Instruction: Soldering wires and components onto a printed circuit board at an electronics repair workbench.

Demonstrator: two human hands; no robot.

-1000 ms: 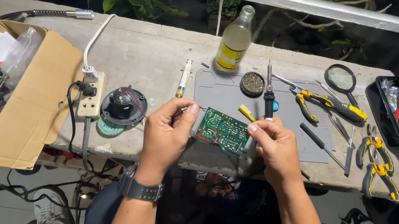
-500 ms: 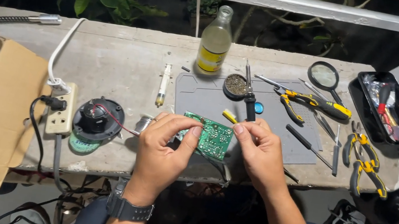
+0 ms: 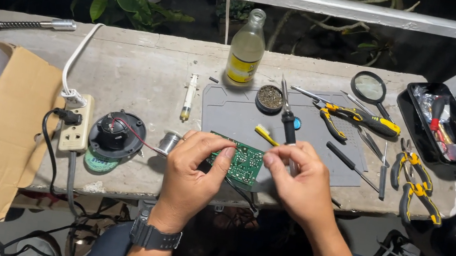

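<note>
While pinched at its edges by left hand (image 3: 192, 169) and right hand (image 3: 300, 181), green circuit board (image 3: 240, 163) held over the near edge of the grey mat (image 3: 236, 114) — soldering iron (image 3: 287, 120) on that mat, glass bottle (image 3: 246, 50) just behind it, yellow-handled pliers (image 3: 361, 117) at its right.

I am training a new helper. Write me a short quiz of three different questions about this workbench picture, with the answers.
1. True or false: both hands hold the green circuit board.
2. Which thing stands farthest from the person: A) the glass bottle, B) the black fan motor, C) the power strip?
3. Fill in: the magnifying glass lies beside the black ____ of small parts.

Key: 1 true: left hand, right hand. 2 A. 3 tray.
</note>
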